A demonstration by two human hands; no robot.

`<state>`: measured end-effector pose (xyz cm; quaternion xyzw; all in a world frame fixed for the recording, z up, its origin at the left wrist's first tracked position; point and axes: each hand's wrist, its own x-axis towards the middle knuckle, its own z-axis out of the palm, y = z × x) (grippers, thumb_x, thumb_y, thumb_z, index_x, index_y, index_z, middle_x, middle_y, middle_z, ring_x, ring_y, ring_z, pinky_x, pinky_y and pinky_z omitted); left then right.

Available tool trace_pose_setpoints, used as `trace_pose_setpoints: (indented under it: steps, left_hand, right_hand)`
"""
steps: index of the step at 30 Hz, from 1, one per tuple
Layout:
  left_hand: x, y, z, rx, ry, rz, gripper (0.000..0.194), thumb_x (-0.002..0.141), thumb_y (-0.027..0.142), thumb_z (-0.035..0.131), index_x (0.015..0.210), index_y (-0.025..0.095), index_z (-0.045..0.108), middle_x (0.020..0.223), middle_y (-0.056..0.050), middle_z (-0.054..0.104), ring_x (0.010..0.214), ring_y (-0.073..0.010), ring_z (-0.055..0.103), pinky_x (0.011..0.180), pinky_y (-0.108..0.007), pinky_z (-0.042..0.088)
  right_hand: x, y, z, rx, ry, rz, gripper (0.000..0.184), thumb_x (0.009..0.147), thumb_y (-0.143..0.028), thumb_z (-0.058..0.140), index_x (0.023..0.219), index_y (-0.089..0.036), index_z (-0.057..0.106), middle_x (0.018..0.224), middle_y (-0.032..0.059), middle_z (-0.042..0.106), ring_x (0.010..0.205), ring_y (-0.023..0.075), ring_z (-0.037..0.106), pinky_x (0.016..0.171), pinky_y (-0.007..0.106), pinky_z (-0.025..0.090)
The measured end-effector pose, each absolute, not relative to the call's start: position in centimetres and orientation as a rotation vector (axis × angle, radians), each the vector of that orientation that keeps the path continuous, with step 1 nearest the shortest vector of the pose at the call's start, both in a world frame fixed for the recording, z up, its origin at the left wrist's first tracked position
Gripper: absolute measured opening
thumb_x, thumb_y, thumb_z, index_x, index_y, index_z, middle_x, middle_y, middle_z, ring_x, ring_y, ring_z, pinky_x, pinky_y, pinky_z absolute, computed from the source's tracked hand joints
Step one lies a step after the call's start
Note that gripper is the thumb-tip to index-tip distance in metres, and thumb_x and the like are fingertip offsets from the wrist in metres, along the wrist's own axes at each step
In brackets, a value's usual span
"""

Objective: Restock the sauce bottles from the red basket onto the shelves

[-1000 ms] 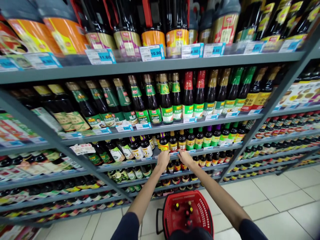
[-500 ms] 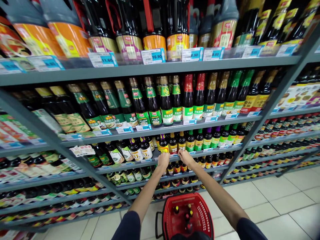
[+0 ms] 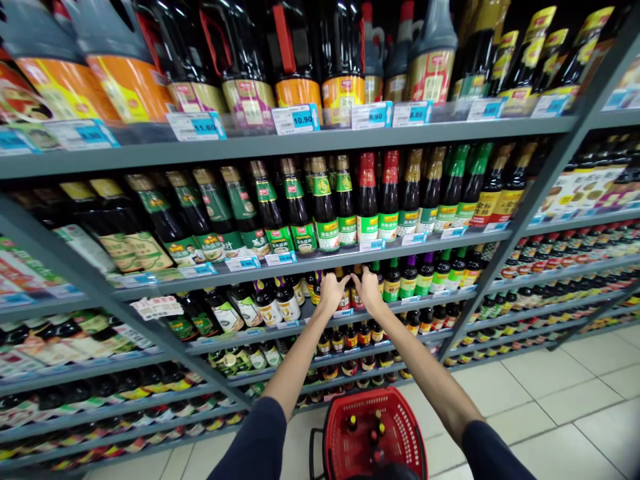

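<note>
Between the hands (image 3: pixel 333 293) (image 3: pixel 369 289), grip unclear, red-labelled bottles (image 3: pixel 344 304), necks up, long axes vertical.

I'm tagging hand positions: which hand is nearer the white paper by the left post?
Left: the left hand is right of the paper; the right hand is farther right.

Left arm (image 3: pixel 294 367) extended from 7 o'clock, right arm (image 3: pixel 426 373) from 5 o'clock, both nearly straight. Left grip (image 3: pixel 331 294) just beside right grip (image 3: pixel 369 292); thumbs (image 3: pixel 345 282) inward, left toward 2 o'clock, right toward 10; fingers mostly hidden.
</note>
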<state>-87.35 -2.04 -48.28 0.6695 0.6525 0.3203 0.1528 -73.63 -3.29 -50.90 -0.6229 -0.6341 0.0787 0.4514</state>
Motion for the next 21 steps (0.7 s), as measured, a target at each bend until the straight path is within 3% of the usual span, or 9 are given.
trace_pose_setpoints:
  steps: [3,8,11,13,15,17,19,21]
  left_hand:
    - [-87.3,-2.0,-48.5,1.95,1.936,0.853,0.038,0.098,0.043,0.061,0.09,0.008,0.076,0.067,-0.017,0.075,0.079,-0.0284,0.077,0.073,-0.032,0.051]
    - [-87.3,-2.0,-48.1,1.954,2.012,0.793,0.035,0.099,0.041,0.06,0.096,0.01,0.077,0.083,-0.02,0.078,0.091,-0.0297,0.076,0.075,-0.033,0.049]
    - [-87.1,-1.5,-47.6,1.917,2.046,0.828,0.036,0.097,0.04,0.063,0.102,0.008,0.077,0.089,-0.02,0.078,0.094,-0.0289,0.075,0.078,-0.032,0.049]
    - [-87.1,-2.0,-47.5,1.893,2.054,0.856,0.043,0.097,0.044,0.063,0.11,0.005,0.076,0.081,-0.017,0.077,0.091,-0.0265,0.074,0.081,-0.031,0.05]
    - [-87.4,-3.8,-48.5,1.874,1.986,0.944,0.054,0.098,0.049,0.061,0.124,0.003,0.071,0.067,-0.008,0.072,0.078,-0.0211,0.071,0.08,-0.028,0.05]
    - [-88.3,-7.3,-51.6,1.838,1.826,1.149,0.058,0.1,0.056,0.055,0.128,0.008,0.07,0.057,0.0,0.063,0.063,-0.0159,0.063,0.073,-0.025,0.049]
    - [-89.9,-12.3,-56.8,1.771,1.681,1.322,0.055,0.101,0.061,0.049,0.11,0.014,0.077,0.056,0.002,0.059,0.056,-0.0133,0.055,0.065,-0.025,0.045]
    - [-92.2,-18.4,-63.2,1.712,1.72,1.182,0.053,0.101,0.058,0.048,0.089,0.015,0.077,0.063,-0.002,0.065,0.062,-0.0139,0.058,0.067,-0.025,0.044]
  right_hand:
    - [-73.8,-3.1,-51.0,-1.594,-1.577,0.198,0.038,0.108,-0.032,0.051,0.132,-0.004,0.06,0.102,0.0236,0.074,0.101,0.0318,0.074,0.086,0.034,0.052]
    - [-73.6,-3.1,-50.6,-1.621,-1.591,0.216,0.038,0.108,-0.035,0.052,0.131,-0.006,0.061,0.1,0.0231,0.074,0.099,0.0318,0.074,0.084,0.034,0.053]
    - [-73.9,-3.7,-50.3,-1.621,-1.585,0.237,0.046,0.108,-0.033,0.05,0.143,-0.003,0.054,0.108,0.0256,0.073,0.105,0.0344,0.073,0.087,0.037,0.054]
    - [-74.0,-5.4,-51.2,-1.512,-1.573,0.228,0.054,0.108,-0.033,0.05,0.152,-0.002,0.045,0.121,0.0277,0.07,0.114,0.0346,0.07,0.094,0.04,0.054]
    - [-73.6,-8.4,-54.0,-1.349,-1.529,0.225,0.056,0.107,-0.036,0.05,0.155,-0.006,0.043,0.134,0.0262,0.066,0.119,0.0315,0.068,0.098,0.04,0.054]
    - [-72.5,-12.4,-59.0,-1.284,-1.446,0.313,0.051,0.107,-0.042,0.046,0.149,-0.013,0.051,0.134,0.0212,0.067,0.106,0.0262,0.071,0.09,0.037,0.058]
    - [-70.9,-16.9,-65.7,-1.417,-1.389,0.541,0.044,0.108,-0.044,0.043,0.136,-0.015,0.059,0.12,0.0167,0.073,0.082,0.0212,0.071,0.076,0.034,0.058]
    - [-69.0,-21.4,-72.9,-1.722,-1.476,0.852,0.038,0.106,-0.039,0.041,0.122,-0.012,0.065,0.099,0.0131,0.075,0.074,0.0204,0.07,0.073,0.032,0.058]
